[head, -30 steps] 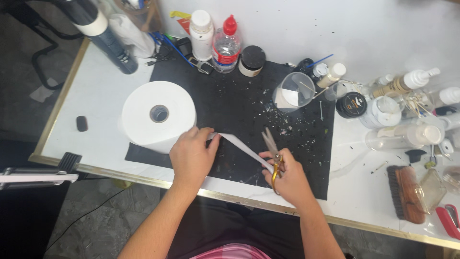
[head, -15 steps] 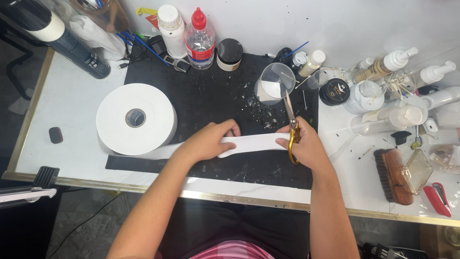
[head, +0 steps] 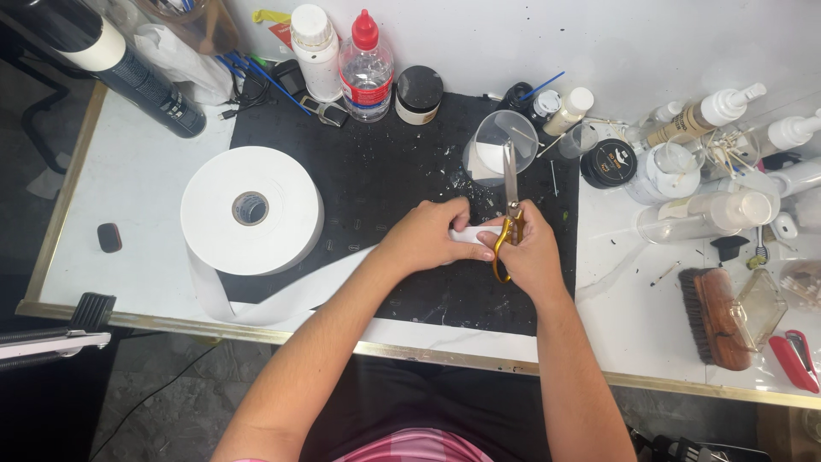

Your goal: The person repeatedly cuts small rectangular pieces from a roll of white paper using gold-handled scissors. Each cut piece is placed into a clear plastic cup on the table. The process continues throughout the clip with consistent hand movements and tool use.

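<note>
White tabletop [head: 128,197] edged with a gold strip is shown from above, with a black mat [head: 410,180] laid over its middle. Over this mat the left hand [head: 423,238] is seen curled down, its fingers pinching the end of a white paper strip [head: 295,295]. Just to the right of it, touching at the fingertips, the right hand [head: 534,252] is closed around the gold handles of a pair of scissors [head: 510,201], whose blades are directed away from the person and appear nearly together beside the strip's end. From the left hand the strip is led back and to the left, across the mat's near edge, to a large roll of white paper [head: 251,210] lying flat, well to the left of that hand. Directly beyond the scissor tips a clear plastic cup [head: 500,147] is placed. Farther beyond both hands, along the far edge of the mat, a white bottle [head: 315,51], a clear bottle with a red cap [head: 365,68] and a small jar with a black lid [head: 419,94] are lined up. To the right of the right hand, off the mat, a cluster of spray bottles [head: 710,111] and jars is gathered, and nearer the table's front edge a wooden brush [head: 717,316] and a red stapler [head: 795,359] are seen. Well to the left of the roll a small black object [head: 109,237] lies on the bare tabletop.
</note>
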